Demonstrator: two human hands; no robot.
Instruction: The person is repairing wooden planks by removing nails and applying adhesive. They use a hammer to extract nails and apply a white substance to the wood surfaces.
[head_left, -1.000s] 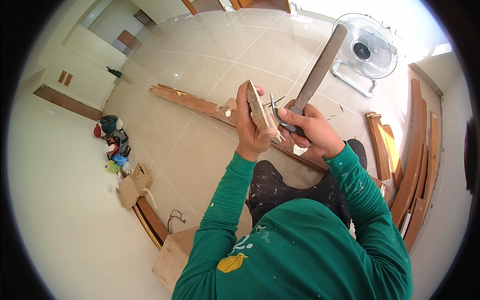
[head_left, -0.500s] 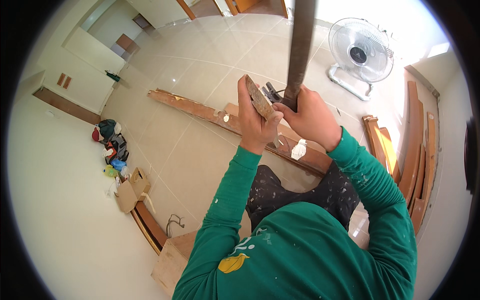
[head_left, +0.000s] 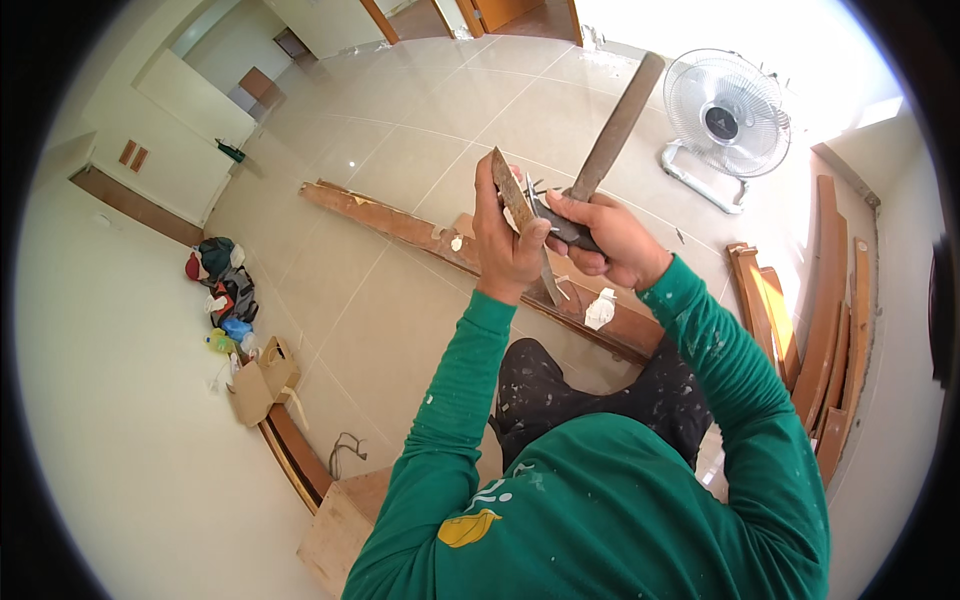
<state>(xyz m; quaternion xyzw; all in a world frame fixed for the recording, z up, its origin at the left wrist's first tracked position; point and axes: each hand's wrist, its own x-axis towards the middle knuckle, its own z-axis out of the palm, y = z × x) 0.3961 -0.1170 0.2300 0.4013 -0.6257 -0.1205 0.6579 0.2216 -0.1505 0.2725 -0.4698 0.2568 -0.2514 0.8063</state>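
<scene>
In front of my chest, my left hand (head_left: 508,255) grips a short, rough brown wood strip (head_left: 513,200), thumb on its near face and fingers behind. My right hand (head_left: 628,245) is wrapped round the dark head of a claw hammer (head_left: 620,125). The handle points up and away to the right. Its claw end is close against the strip's right side; I cannot tell whether something is caught in it. Below both hands, a long brown board (head_left: 400,225) lies across the floor, with a crumpled white piece (head_left: 600,309) on it.
A white floor fan (head_left: 722,125) stands at the far right. Brown wooden boards (head_left: 820,300) lie along the right wall. By the left wall are bags (head_left: 230,290) and an open cardboard box (head_left: 262,380). A wooden box (head_left: 345,520) sits at my lower left.
My right hand has turned the hammer, so its handle now leans right and away instead of rising toward the view. Its head has come up against the strip. My left hand has barely moved.
</scene>
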